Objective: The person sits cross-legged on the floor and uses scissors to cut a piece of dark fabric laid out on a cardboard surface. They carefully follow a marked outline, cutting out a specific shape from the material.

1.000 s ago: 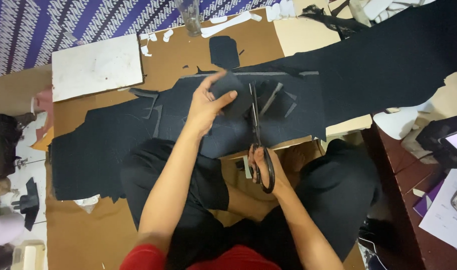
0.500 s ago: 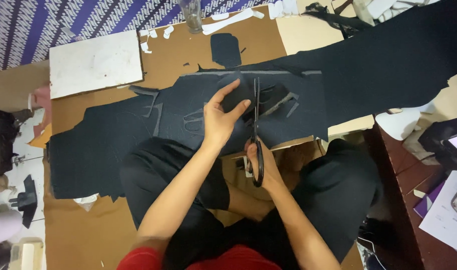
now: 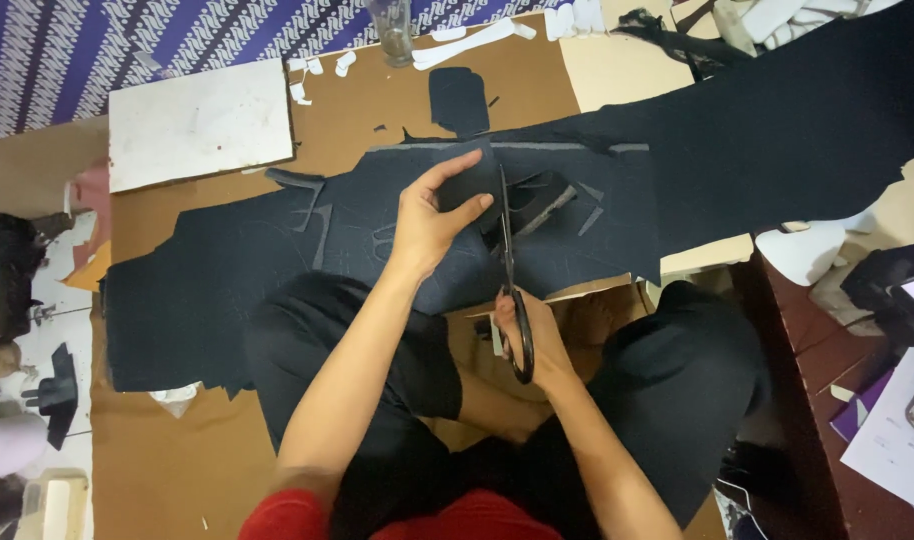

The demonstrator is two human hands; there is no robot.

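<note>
A long piece of dark navy fabric (image 3: 227, 280) lies across brown cardboard (image 3: 377, 110) on the floor in front of my crossed legs. My left hand (image 3: 432, 220) pinches and lifts a flap of this fabric near its middle. My right hand (image 3: 532, 335) grips the black handles of long scissors (image 3: 507, 250), whose blades point away from me and run along the lifted flap. Narrow cut strips of the fabric (image 3: 557, 205) lie just right of the blades.
A white board (image 3: 202, 125) lies at the far left, a clear glass (image 3: 392, 30) at the top edge, and a small dark cut piece (image 3: 459, 100) beyond the fabric. White scraps are scattered at the top. A dark wooden surface with papers (image 3: 892, 430) is on the right.
My left hand went from pressing flat on the fabric to pinching and lifting a flap. The scissors moved forward along the cut.
</note>
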